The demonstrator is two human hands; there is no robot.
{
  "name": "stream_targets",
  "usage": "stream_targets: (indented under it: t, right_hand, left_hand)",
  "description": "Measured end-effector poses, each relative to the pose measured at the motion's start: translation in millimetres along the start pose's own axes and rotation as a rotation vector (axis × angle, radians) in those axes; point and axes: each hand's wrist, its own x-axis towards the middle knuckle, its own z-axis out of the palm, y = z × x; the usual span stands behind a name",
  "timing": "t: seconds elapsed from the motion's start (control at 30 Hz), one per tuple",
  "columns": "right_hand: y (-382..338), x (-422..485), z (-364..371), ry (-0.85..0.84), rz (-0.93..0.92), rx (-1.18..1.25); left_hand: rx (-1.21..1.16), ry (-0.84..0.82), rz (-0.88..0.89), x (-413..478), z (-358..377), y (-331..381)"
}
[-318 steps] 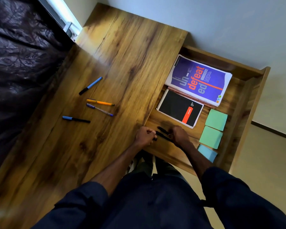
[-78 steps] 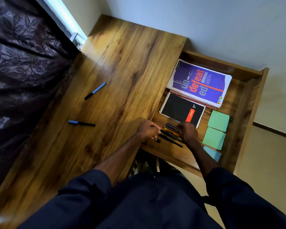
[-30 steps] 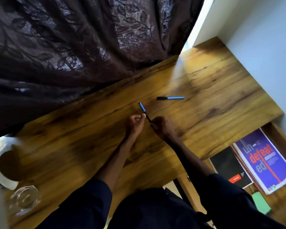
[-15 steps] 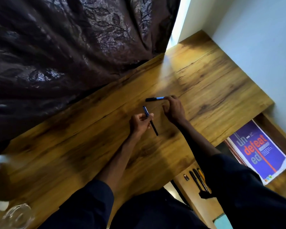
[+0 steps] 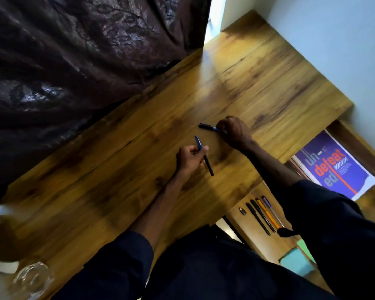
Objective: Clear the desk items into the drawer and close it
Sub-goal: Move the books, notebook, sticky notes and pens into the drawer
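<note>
Wooden brown desk [image 5: 258, 83], its open wooden drawer [image 5: 256, 243] at right. Left hand [image 5: 189, 159] grasps a slim blue-and-black pen [image 5: 208, 164] in curled fingers above the desk; right hand [image 5: 234, 131] pinches a second blue-and-black pen [image 5: 206, 126] resting on it. Best lifted cleanly, then both carried across to the drawer.

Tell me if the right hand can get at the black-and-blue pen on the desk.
Likely yes: the right hand grips the black-and-blue pen on the desk; the left hand holds a second pen clear of it.
</note>
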Motion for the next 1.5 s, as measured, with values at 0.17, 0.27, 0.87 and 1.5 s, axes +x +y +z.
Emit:
stream_targets:
  t: [0.17, 0.27, 0.87, 1.5]
  right_hand:
    - [42, -80, 0, 0.111, 0.176, 0.180]
    - [61, -136, 1, 0.159, 0.276, 0.299]
    - [155, -335, 73, 0.220, 0.880, 0.434]
    - [174, -326, 101, 0.098, 0.907, 0.463]
  left_hand:
    - [0.057, -0.155, 0.028, -22, 35, -1]
    - [0.088, -0.269, 0.037, -39, 56, -2]
    - [0.392, -0.506, 0.123, -103, 142, -22]
    - [0.508, -0.553, 0.140, -121, 156, -31]
